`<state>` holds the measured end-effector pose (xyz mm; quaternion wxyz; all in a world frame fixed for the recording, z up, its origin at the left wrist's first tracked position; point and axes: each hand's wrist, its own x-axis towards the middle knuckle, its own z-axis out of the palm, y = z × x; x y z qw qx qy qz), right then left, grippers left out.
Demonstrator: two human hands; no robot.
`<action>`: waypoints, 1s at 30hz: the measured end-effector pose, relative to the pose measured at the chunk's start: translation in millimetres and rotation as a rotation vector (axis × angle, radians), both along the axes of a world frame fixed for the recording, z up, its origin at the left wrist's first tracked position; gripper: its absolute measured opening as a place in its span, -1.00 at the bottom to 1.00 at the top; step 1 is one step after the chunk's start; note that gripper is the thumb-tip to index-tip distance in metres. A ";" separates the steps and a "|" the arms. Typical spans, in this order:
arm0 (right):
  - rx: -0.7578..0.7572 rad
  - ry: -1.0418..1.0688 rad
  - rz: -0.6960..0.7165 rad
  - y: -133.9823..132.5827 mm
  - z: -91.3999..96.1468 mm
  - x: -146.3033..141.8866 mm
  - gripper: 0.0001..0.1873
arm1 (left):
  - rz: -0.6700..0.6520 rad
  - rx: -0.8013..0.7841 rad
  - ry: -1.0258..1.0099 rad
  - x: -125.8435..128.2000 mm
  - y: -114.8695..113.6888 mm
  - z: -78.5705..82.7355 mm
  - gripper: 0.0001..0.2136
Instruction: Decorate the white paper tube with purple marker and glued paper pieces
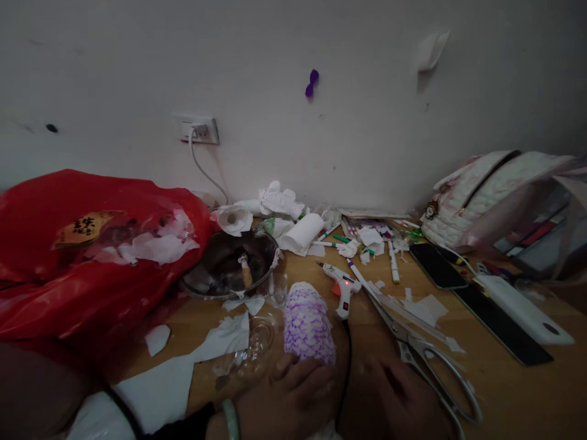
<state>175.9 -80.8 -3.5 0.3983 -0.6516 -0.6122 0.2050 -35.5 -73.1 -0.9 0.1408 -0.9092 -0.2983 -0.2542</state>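
Observation:
My left hand [293, 391], with a pale green bangle at the wrist, has its fingers bent over the near end of a rounded white craft piece [308, 321]. Overlapping purple-edged scales cover this piece, which lies lengthwise on the wooden table. To the right, my right hand [408, 394] is dark and blurred, so its fingers do not show clearly. It is close beside a large pair of metal scissors [440, 379]; whether they touch is unclear. A white hot glue gun [342, 287] with a lit red light lies beyond both hands, its black cord running toward me.
At left, a red plastic bag [92, 293] bulges beside a dark round pan [232, 263]. White paper [165, 379], markers [393, 263] and scraps are scattered about. A phone [438, 266], white power bank [523, 308] and backpack [504, 189] are at right. A wall [367, 122] stands behind.

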 end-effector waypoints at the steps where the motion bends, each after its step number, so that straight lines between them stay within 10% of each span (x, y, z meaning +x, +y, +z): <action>1: -0.037 -0.004 0.010 9.1 3.9 3.5 -0.66 | 0.006 -0.003 0.010 0.0 -0.6 0.5 -0.91; 17: -0.308 -0.616 0.293 101.5 19.7 3.2 -0.62 | -0.012 0.025 -0.081 -4.5 1.2 -30.1 -0.85; 30: -0.400 -0.740 0.128 127.3 25.6 -42.0 -0.45 | -0.041 0.008 -0.030 -11.6 0.4 -20.5 -0.82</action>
